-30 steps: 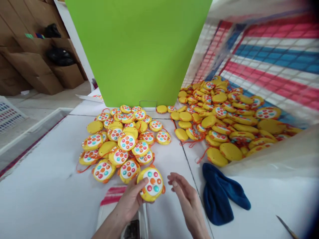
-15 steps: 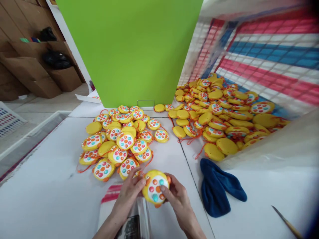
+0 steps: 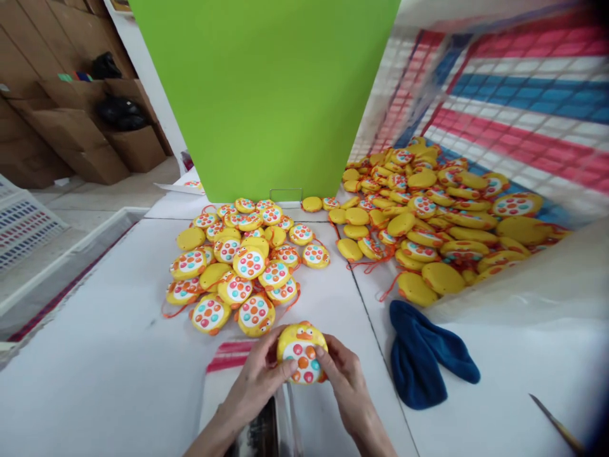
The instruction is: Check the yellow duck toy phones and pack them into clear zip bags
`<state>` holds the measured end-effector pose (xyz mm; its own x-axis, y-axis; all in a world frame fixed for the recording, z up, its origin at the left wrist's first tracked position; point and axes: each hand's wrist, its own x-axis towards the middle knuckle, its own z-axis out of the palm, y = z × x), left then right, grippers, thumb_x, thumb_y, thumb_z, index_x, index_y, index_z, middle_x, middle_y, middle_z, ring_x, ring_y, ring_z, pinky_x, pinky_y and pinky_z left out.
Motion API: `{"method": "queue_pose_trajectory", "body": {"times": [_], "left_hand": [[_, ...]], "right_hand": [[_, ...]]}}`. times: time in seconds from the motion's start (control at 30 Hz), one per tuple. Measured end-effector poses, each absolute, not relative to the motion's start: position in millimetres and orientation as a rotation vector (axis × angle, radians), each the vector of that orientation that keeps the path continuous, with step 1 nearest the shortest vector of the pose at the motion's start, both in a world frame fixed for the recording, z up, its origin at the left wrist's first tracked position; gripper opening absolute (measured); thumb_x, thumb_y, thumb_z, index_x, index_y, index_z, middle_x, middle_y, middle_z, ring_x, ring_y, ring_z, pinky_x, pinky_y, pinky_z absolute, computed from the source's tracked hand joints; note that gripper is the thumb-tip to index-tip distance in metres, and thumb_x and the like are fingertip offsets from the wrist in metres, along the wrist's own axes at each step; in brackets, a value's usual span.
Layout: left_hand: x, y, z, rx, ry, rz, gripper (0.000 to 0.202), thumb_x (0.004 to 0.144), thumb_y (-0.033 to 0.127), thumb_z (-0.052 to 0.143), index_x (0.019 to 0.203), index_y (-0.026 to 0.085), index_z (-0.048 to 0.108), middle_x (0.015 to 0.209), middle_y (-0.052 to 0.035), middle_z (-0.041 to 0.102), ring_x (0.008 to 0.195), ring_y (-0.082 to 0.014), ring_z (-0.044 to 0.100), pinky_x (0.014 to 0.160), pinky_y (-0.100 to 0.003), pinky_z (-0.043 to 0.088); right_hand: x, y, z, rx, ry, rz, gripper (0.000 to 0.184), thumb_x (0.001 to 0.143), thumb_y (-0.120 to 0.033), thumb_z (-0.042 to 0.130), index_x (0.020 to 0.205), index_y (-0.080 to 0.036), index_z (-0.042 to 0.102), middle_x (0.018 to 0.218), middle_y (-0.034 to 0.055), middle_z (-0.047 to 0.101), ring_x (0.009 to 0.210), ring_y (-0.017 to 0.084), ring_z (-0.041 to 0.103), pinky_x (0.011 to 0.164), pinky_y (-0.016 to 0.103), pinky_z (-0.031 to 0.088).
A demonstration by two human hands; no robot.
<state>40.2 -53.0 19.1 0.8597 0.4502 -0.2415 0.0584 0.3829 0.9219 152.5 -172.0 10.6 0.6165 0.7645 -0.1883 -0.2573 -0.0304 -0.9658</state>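
Observation:
Between both hands is a yellow duck-shaped toy (image 3: 303, 363), its white belly with coloured round buttons turned up toward me and its face at the far side. My left hand (image 3: 264, 368) grips its left edge, thumb across the belly. On the right edge my right hand (image 3: 343, 374) is closed, its thumb beside an orange button. Just beyond lies a pile of similar duck toys (image 3: 250, 262) with orange cords. Under my left forearm are plastic bags (image 3: 228, 365) with a red-striped edge, partly hidden, and a dark object (image 3: 259, 431).
A larger heap of duck toys (image 3: 428, 235) spills from a striped woven sheet (image 3: 518, 127) at right. A dark blue cloth (image 3: 423, 358) and a pointed blade (image 3: 556, 422) lie at right. A green board (image 3: 271, 101) stands behind; cardboard boxes (image 3: 80, 139) are at far left.
The duck toy has been turned so its face, earlier at the left, now points away from me. My left hand has moved to grip its side, thumb on the belly. The view has shifted slightly.

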Motion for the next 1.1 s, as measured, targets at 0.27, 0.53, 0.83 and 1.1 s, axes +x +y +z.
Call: {"method": "queue_pose_trajectory", "body": {"times": [0.27,0.53,0.83,1.1], "left_hand": [[41.6,-67.6,31.5,1.169,0.572,0.263,0.071,0.069,0.023,0.070,0.130,0.021,0.033,0.131,-0.0097,0.047,0.110,-0.0252,0.051,0.090,-0.031,0.045],[42.2,-64.0,32.3,1.177,0.626,0.243,0.076,0.066,0.010,0.065,0.133,0.019,0.031,0.128,-0.0106,0.048,0.106,-0.0252,0.053,0.086,-0.030,0.046],[43.5,-64.2,12.7,0.934,0.645,0.325,0.067,0.064,0.020,0.073,0.124,0.019,0.042,0.119,-0.0104,0.057,0.105,-0.0269,0.055,0.088,-0.035,0.046],[37.5,-58.6,14.4,1.117,0.725,0.288,0.049,0.069,0.031,0.070,0.114,0.019,0.055,0.113,-0.0088,0.061,0.100,-0.0258,0.058,0.080,-0.031,0.050]], "right_hand": [[136.1,-166.4,2.0,-1.367,-0.298,0.858,0.039,0.080,-0.050,0.054,0.100,-0.017,0.059,0.086,0.0062,0.066,0.079,0.021,0.061,0.062,0.027,0.050],[140.5,-162.9,1.5,-1.398,-0.351,0.841,0.037,0.077,-0.049,0.059,0.090,-0.015,0.059,0.077,0.0043,0.064,0.067,0.017,0.058,0.057,0.024,0.048],[135.1,-158.2,7.0,-1.319,-0.229,0.900,0.040,0.077,-0.050,0.058,0.099,-0.017,0.057,0.094,0.0084,0.066,0.087,0.024,0.062,0.072,0.032,0.051],[134.7,-159.3,-7.5,-1.418,-0.238,0.835,0.054,0.072,-0.055,0.062,0.110,-0.017,0.056,0.107,0.0104,0.065,0.096,0.026,0.060,0.070,0.031,0.054]]}}
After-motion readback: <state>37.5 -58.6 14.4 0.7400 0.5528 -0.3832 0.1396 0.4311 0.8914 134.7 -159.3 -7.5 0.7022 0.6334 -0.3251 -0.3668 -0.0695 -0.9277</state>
